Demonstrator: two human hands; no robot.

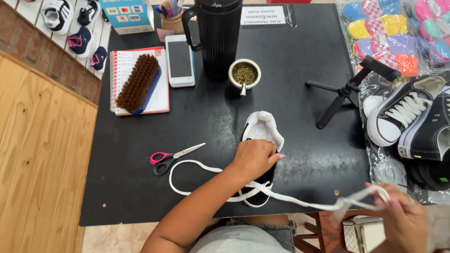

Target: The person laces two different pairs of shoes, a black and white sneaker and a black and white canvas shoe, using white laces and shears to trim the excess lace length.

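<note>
Our left hand (255,157) pins the black sneaker (260,161) near the worktop's (300,70) front edge, steadying it; our right hand (403,220) pinches the white lace (300,200) taut, apparently threading it.

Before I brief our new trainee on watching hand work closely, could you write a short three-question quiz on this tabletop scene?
1. True or false: the left hand rests on the black shoe.
2. What does the right hand pinch?
A. the scissors
B. an end of the white lace
C. the brush
3. Fill in: on the red-edged notebook lies a ____.

Key
1. True: it rests on the shoe's middle, below the white tongue.
2. B: the lace runs from the shoe out to that hand, off the edge of the black table.
3. Brush: brown bristles, blue back.
</note>
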